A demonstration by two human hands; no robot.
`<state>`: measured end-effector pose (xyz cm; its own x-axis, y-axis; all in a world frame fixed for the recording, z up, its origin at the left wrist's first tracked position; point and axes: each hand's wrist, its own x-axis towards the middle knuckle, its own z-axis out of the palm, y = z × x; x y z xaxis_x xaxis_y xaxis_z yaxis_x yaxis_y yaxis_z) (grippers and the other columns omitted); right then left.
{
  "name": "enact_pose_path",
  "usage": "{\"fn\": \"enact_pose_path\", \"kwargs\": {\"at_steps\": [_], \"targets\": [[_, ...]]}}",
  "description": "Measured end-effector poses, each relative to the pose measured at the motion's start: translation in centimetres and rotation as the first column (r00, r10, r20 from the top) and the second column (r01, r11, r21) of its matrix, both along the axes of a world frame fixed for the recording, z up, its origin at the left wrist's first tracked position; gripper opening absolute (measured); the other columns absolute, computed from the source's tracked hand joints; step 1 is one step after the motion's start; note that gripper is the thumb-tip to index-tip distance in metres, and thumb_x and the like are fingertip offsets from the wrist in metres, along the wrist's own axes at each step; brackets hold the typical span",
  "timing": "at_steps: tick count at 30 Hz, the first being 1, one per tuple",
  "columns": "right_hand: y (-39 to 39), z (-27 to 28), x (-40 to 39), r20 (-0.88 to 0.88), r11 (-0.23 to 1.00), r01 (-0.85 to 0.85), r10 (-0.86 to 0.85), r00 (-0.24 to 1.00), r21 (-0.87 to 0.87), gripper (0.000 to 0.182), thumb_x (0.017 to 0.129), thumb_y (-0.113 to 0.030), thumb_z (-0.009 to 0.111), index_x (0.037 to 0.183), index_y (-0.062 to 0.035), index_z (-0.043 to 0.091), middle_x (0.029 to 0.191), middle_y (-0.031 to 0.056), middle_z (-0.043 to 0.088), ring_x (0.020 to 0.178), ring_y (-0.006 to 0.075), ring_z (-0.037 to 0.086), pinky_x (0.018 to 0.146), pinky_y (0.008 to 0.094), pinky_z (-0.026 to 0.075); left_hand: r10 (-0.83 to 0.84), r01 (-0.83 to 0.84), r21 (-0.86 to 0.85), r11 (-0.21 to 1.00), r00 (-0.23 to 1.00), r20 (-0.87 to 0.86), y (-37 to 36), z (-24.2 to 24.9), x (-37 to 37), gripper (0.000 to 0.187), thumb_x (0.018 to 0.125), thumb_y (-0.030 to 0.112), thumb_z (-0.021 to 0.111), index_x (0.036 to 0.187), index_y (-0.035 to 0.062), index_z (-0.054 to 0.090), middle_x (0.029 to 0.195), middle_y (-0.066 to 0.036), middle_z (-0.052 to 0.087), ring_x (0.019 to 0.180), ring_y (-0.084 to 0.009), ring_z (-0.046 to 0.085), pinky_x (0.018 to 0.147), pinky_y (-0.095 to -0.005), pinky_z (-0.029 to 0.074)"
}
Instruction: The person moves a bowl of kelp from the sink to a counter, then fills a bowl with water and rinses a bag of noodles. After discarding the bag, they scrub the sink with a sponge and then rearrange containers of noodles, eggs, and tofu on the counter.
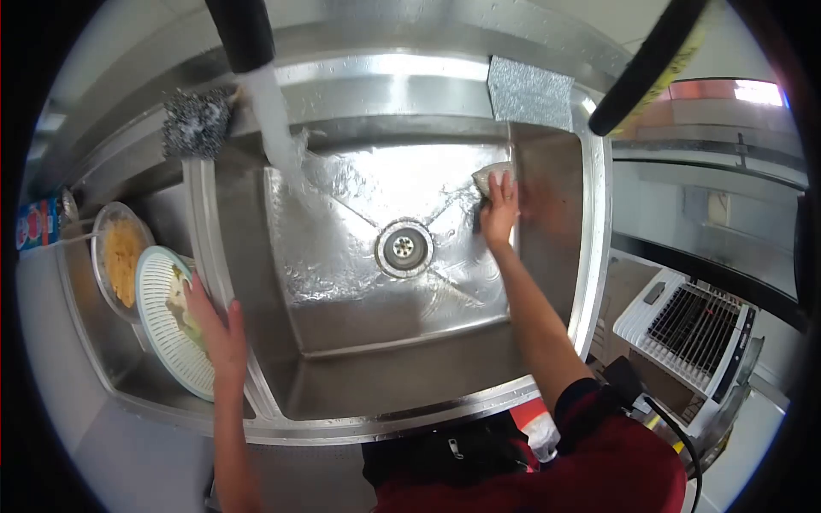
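Observation:
Water runs from a black spout (242,38) into a steel sink basin (342,299) with a round drain (404,247). My right hand (500,209) is in the basin's far right corner, its fingers on a light greyish cloth or pad (490,178). My left hand (222,329) has its fingers spread at the left divider, beside a pale green colander (162,316) in the left basin. Pale and greenish food shows inside the colander, partly hidden by my left hand.
A metal scrubber (195,125) sits on the divider's far end. A grey pad (532,92) lies on the back right rim. A bowl of orange-yellow food (124,261) stands at the far left. A black hose (650,68) hangs at the upper right; a white appliance (684,333) stands at the right.

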<state>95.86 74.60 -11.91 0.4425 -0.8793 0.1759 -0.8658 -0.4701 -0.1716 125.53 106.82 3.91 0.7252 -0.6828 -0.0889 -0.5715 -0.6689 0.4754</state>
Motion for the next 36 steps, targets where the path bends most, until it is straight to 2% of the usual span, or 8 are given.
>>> {"fn": "enact_pose_path", "kwargs": {"at_steps": [2, 10, 12, 14, 21, 22, 30, 36], "targets": [[4.7, 0.9, 1.5, 0.583, 0.757, -0.053, -0.453, 0.675, 0.651, 0.059, 0.061, 0.01, 0.045, 0.113, -0.0152, 0.041, 0.114, 0.0168, 0.039, 0.1, 0.0312, 0.042, 0.082, 0.0353, 0.037, 0.01, -0.011, -0.021, 1.0, 0.999, -0.032, -0.5, 0.1, 0.1, 0.066, 0.072, 0.023, 0.052, 0.122, -0.0012, 0.016, 0.126, -0.021, 0.015, 0.118, -0.0332, 0.01, 0.095, -0.0389, 0.01], [10.4, 5.4, 3.9, 0.572, 0.702, -0.498, 0.155, 0.805, 0.51, 0.054, 0.057, 0.016, 0.036, 0.103, -0.0095, 0.05, 0.113, 0.0131, 0.042, 0.109, 0.0284, 0.034, 0.091, 0.0322, 0.027, 0.044, -0.052, -0.086, 0.995, 0.995, -0.085, -0.7, 0.6, -0.2, 0.074, 0.062, 0.016, 0.061, 0.122, 0.0037, 0.019, 0.124, -0.022, 0.018, 0.116, -0.0331, 0.017, 0.093, -0.0389, 0.017], [7.4, 5.8, 1.1, 0.534, 0.383, -0.408, -0.761, 0.368, 0.828, 0.057, 0.057, 0.017, 0.034, 0.107, -0.0062, 0.046, 0.112, 0.0152, 0.042, 0.107, 0.0296, 0.036, 0.09, 0.0328, 0.028, 0.038, -0.046, -0.079, 0.996, 0.995, -0.097, -0.5, 0.8, -0.6, 0.072, 0.063, 0.015, 0.06, 0.122, 0.0033, 0.02, 0.124, -0.021, 0.018, 0.116, -0.0326, 0.018, 0.093, -0.0386, 0.017], [4.1, 5.5, -3.1, 0.199, 0.939, -0.247, 0.202, 0.959, 0.238, 0.061, 0.056, 0.016, 0.036, 0.113, -0.0061, 0.04, 0.115, 0.0166, 0.038, 0.108, 0.0299, 0.034, 0.09, 0.034, 0.028, 0.064, -0.076, -0.102, 0.992, 0.991, -0.118, -1.0, 0.8, -0.4, 0.071, 0.064, 0.014, 0.059, 0.122, 0.003, 0.02, 0.124, -0.021, 0.018, 0.115, -0.0322, 0.018, 0.093, -0.0382, 0.018], [15.9, 1.5, 1.2, 0.559, 0.647, -0.07, -0.594, 0.578, 0.759, 0.049, 0.072, 0.003, 0.039, 0.119, -0.0069, 0.03, 0.113, 0.0129, 0.038, 0.103, 0.0238, 0.038, 0.087, 0.0338, 0.03, 0.066, -0.075, -0.105, 0.992, 0.994, -0.084, -1.1, 0.8, -0.5, 0.069, 0.065, 0.014, 0.058, 0.122, 0.003, 0.02, 0.124, -0.02, 0.019, 0.115, -0.0319, 0.02, 0.092, -0.0375, 0.02], [17.2, 0.5, 2.3, 0.296, 0.906, -0.122, -0.003, 0.955, 0.405, 0.056, 0.064, 0.011, 0.036, 0.117, -0.0057, 0.034, 0.119, 0.018, 0.033, 0.11, 0.0284, 0.031, 0.091, 0.0369, 0.024, 0.081, -0.091, -0.095, 0.991, 0.992, -0.1, -1.1, 1.0, -0.6, 0.069, 0.065, 0.013, 0.058, 0.122, 0.0035, 0.02, 0.124, -0.02, 0.019, 0.114, -0.0318, 0.02, 0.092, -0.0374, 0.021], [12.7, 5.2, -7.1, 0.512, 0.813, -0.08, -0.283, 0.811, 0.577, 0.053, 0.059, 0.016, 0.035, 0.108, -0.0017, 0.042, 0.101, 0.0199, 0.047, 0.097, 0.0291, 0.044, 0.086, 0.0322, 0.032, 0.077, -0.084, -0.069, 0.994, 0.993, -0.088, -0.9, 1.0, -0.6, 0.068, 0.066, 0.012, 0.058, 0.123, 0.0051, 0.02, 0.124, -0.019, 0.019, 0.113, -0.0313, 0.023, 0.092, -0.0368, 0.022], [13.7, 2.2, -9.4, -0.517, 0.702, 0.545, -0.288, 0.806, 0.458, 0.048, 0.056, -0.009, 0.055, 0.095, 0.01, 0.037, 0.095, 0.0237, 0.045, 0.086, 0.0341, 0.048, 0.074, 0.0397, 0.039, 0.056, -0.063, -0.099, 0.993, 0.995, -0.078, -0.8, 0.8, -0.4, 0.067, 0.067, 0.013, 0.057, 0.122, 0.0045, 0.02, 0.123, -0.019, 0.02, 0.112, -0.0309, 0.025, 0.092, -0.0358, 0.023]]}}
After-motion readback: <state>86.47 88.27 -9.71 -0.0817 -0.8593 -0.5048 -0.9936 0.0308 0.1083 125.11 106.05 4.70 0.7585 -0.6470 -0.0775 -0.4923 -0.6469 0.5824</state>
